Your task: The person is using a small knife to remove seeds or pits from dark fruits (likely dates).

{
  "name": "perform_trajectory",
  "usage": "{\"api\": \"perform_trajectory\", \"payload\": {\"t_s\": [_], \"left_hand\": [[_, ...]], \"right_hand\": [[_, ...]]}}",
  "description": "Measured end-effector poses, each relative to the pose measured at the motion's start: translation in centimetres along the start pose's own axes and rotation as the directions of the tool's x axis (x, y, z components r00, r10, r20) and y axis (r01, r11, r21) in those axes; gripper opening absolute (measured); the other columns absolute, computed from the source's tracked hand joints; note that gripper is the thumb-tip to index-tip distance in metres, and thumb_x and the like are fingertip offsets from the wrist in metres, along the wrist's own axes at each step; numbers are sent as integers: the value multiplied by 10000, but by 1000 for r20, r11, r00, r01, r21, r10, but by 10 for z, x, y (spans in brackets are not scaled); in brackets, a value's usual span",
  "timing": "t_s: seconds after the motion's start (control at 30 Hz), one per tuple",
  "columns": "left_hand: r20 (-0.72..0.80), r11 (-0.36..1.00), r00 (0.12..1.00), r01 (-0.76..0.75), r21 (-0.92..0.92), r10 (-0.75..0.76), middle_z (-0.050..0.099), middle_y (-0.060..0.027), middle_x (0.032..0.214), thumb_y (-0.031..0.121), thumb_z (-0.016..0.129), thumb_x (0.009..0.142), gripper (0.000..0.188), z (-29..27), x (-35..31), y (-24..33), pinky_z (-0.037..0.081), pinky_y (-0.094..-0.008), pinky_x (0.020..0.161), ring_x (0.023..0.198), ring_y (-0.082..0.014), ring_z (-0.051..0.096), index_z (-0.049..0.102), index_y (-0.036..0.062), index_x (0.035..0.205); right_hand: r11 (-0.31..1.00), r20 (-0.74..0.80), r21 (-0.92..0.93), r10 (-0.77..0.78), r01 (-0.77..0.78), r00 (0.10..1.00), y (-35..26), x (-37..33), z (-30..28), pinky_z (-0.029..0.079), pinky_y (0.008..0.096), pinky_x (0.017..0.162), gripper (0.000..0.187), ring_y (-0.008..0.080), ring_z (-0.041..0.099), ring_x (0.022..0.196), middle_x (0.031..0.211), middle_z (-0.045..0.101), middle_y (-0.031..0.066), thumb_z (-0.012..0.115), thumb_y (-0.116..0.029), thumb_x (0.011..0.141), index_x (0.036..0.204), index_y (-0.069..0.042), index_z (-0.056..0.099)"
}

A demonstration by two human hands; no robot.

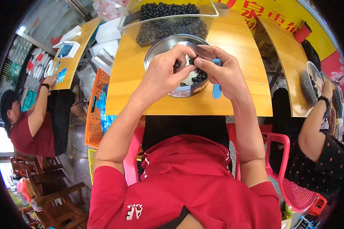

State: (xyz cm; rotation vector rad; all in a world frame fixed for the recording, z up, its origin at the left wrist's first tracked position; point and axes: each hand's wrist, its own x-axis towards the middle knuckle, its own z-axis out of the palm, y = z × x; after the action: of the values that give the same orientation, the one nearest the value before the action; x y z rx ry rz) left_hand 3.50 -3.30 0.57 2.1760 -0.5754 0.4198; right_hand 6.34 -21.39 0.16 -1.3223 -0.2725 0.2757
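Note:
Above a round metal tin [184, 91] with printed sides, my two hands meet. Small black ring-like parts [199, 77] lie inside the tin. My left hand [165, 72] is closed, its fingers curled round a small black part [177, 64]. Another black piece [194, 60] shows between the fingertips of both hands; which hand grips it I cannot tell. In my closed right hand [227, 72] is a tool with a flat blue handle [216, 91], which sticks out below the palm. The tool's working end is hidden by the fingers.
Behind the tin, a clear plastic bin [121, 26] holds a heap of black parts. The wooden table [240, 57] ends just before my lap. An orange crate [93, 126] stands at left. Co-workers sit at both sides, one by a pink chair [294, 194].

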Motion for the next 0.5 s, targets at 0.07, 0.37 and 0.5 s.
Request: {"api": "perform_trajectory", "payload": {"t_s": [0.07, 0.37, 0.5], "left_hand": [[-47, 995, 997, 56, -85, -60, 533, -38, 666, 96, 674, 823, 212, 6, -2, 1, 425, -271, 560, 594, -120, 518, 574, 57, 1005], [-100, 802, 953, 180, -570, -285, 544, 7, 912, 98, 646, 886, 224, 26, -7, 5, 378, -171, 608, 721, -32, 459, 570, 48, 1091], [-172, 965, 979, 61, -254, -107, 544, 12, 911, 45, 645, 872, 174, 23, -4, 4, 389, -175, 630, 747, -37, 453, 606, 54, 1041]], "right_hand": [[1000, -15, 12, -25, 25, 1000, 2, 1, 1, 224, 177, 420, 343, -3, 348, 490, 689, 517, -56, 707, -94, 836, 1146, 13, 605], [968, -27, 247, -30, 35, 999, 7, 0, 5, 244, 160, 412, 290, -14, 344, 477, 637, 490, -79, 686, -94, 856, 1126, -14, 618], [964, -9, 265, 9, -6, 1000, 5, 0, 4, 252, 156, 408, 255, -15, 336, 470, 627, 476, -79, 683, -111, 864, 1096, -22, 623]]}}
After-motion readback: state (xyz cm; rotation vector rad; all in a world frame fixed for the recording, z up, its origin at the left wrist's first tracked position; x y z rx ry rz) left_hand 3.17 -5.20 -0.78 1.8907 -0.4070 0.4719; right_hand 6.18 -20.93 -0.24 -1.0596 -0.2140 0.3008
